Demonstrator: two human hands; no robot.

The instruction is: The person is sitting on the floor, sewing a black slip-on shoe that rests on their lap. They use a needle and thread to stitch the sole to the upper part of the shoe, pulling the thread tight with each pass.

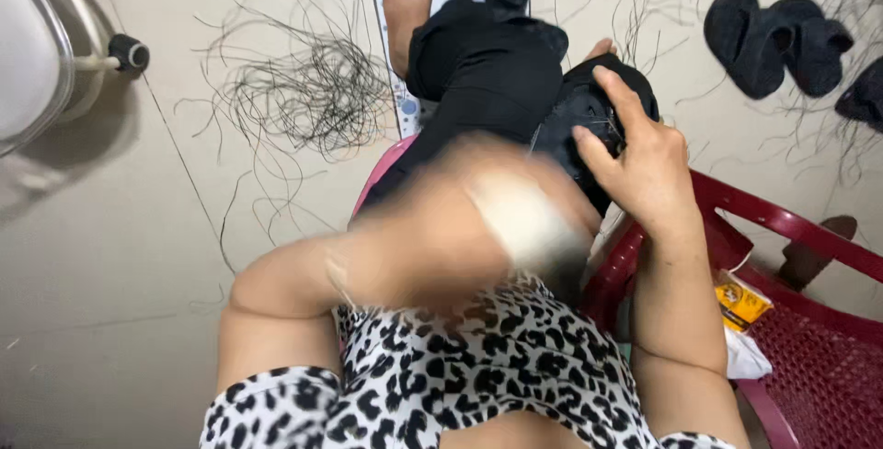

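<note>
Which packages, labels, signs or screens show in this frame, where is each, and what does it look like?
Yellow packet: on the seat of the red plastic chair, lower right, beside the person's right forearm; small, roughly rectangular, yellow with dark print and a white edge.
White wrapper or bag: just below the yellow packet on the same seat; crumpled, plain white.
No signs or screens are in view.

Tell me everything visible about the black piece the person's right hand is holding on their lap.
The black shoe piece looks like soft dark fabric or knit, rounded in shape. It rests on the lap against black trousers. The right hand lies over its right side, fingers spread on top and thumb pressing its front. Thin thread strands seem to cross it near the thumb. The left hand is a motion blur just below it; contact cannot be told.
</note>
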